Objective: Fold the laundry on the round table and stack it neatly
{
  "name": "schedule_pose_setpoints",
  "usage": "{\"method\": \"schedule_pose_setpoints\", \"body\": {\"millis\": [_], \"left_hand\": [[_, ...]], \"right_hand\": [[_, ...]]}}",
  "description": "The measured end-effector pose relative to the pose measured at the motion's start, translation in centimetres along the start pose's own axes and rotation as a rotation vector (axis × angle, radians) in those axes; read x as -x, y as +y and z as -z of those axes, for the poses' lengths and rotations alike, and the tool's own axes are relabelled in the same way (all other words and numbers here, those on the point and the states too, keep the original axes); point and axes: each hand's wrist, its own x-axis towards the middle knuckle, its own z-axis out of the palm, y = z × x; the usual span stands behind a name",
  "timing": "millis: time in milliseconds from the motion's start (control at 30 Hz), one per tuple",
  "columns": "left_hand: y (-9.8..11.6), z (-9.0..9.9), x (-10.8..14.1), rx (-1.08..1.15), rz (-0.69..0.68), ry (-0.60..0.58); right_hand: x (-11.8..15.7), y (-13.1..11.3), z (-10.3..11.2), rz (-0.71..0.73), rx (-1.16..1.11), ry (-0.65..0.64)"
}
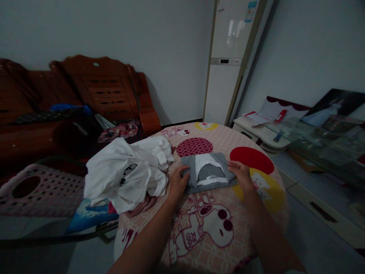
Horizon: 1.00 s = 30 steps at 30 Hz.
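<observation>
Dark reddish wood is forming the bench (99, 95) at far left, and a pale perforated seat (65, 184) is standing below it. Next, white clothes (111, 171) are lying in a loose, crumpled heap on the left side of the round table, and they are hiding part of its edge. A pinkish cloth (145, 205) is peeking out beneath them. I am judging this heap as the part not yet folded.

At the middle, I am placing my left hand (177, 184) at the left edge of the grey garment (188, 161), fingers curling and touching the fabric. The garment is lying flat on the patterned tablecloth (228, 201), white-trimmed neckline uppermost. It is forming a neat rectangle, so I am judging its folding nearly or fully done. My right hand (242, 173) is reaching in at the opposite edge, fingers extending over the cloth. I cannot tell whether either hand is pinching or only resting.

For movement, I am seeing the tighter side at left, where the heap is lying just beside my left hand. Printed tablecloth is showing in front of the garment and behind it, offering room. To the right, the table's edge is curving past my right forearm, and beyond a gap, a glass shelf (310, 142) is standing.
</observation>
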Motion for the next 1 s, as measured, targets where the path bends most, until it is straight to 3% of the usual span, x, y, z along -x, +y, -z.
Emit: {"method": "schedule_pose_setpoints", "body": {"millis": [133, 267, 367, 433, 533, 667, 767, 900, 1000], "left_hand": [[0.2, 0.2, 0.4, -0.092, -0.061, -0.018], [0.6, 0.7, 0.8, -0.346, -0.121, -0.090], [1.2, 0.9, -0.3, -0.482, -0.198, -0.061], [1.8, 0.8, -1.6, -0.502, -0.268, -0.076], [2.0, -0.1, -3.6, -0.482, -0.352, -0.187], [0.7, -1.8, -3.8, -0.602, -0.416, -0.413], [-0.4, -2.6, -2.7, -0.731, -0.408, -0.500], [-1.0, -2.6, -2.3, -0.688, -0.417, -0.485], [-1.7, -2.0, -2.9, -0.555, -0.362, -0.325]], "right_hand": [[-0.3, 0.3, 0.7, 0.058, 0.058, 0.013], [0.1, 0.5, 1.3, 0.123, 0.557, 0.016], [0.1, -0.3, 0.7, 0.332, 0.829, 0.065], [-0.3, -1.1, -0.1, 0.500, 0.847, 0.001], [-1.5, -1.3, -1.5, 0.666, 0.789, -0.192], [-2.1, 1.1, -2.8, 0.675, 0.857, -0.439], [-1.7, 3.2, -3.1, 0.641, 1.000, -0.485], [-1.5, 4.1, -2.9, 0.631, 1.024, -0.462], [-2.0, 4.3, -2.2, 0.629, 0.935, -0.325]]}}
